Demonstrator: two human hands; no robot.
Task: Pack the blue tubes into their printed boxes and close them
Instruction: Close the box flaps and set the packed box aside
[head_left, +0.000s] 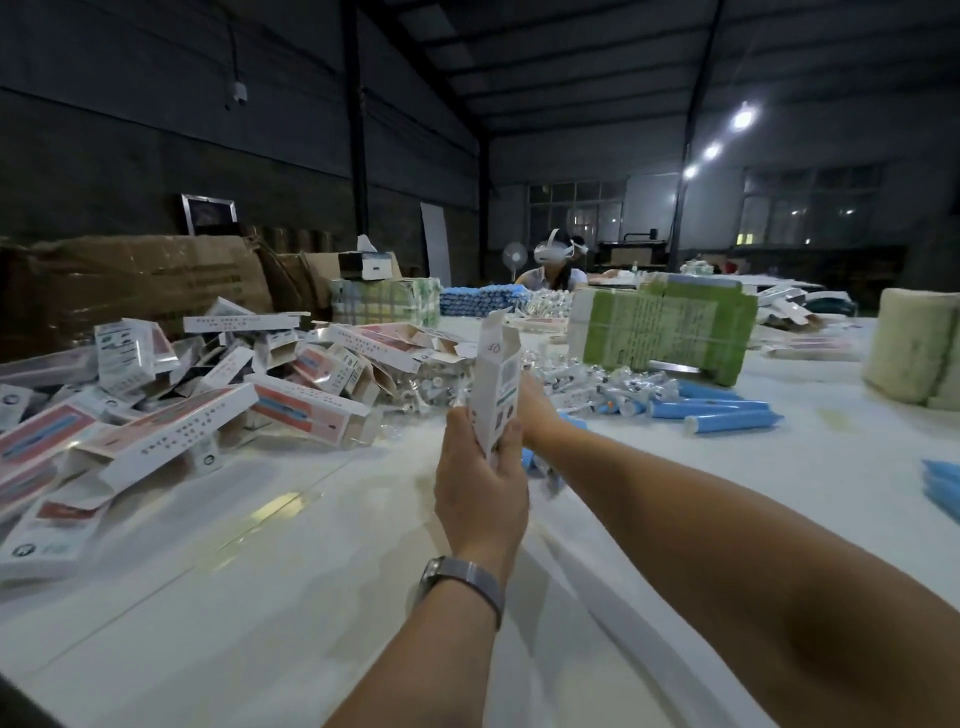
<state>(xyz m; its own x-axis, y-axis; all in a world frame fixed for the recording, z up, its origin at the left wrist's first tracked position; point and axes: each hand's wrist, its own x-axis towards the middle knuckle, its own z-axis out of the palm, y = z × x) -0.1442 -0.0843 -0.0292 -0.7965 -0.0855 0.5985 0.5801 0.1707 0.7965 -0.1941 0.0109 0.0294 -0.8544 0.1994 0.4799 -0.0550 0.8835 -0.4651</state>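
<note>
My left hand (480, 480) grips the lower end of a white printed box (497, 382), held upright above the table with its top flap open. My right hand (537, 413) is behind the box, mostly hidden by it; its fingers cannot be made out. Blue tube pieces (530, 462) show just under my right wrist. Several blue tubes (727, 410) lie on the table to the right. More blue tubes (943, 488) lie at the right edge.
A heap of printed boxes (171, 405) covers the left of the white table (291, 545). Small clear-wrapped items (582, 379) are piled behind my hands. Green bundled flat cartons (670, 327) and a pale bundle (914, 348) stand at the right. A person with a headset (556, 260) sits far back.
</note>
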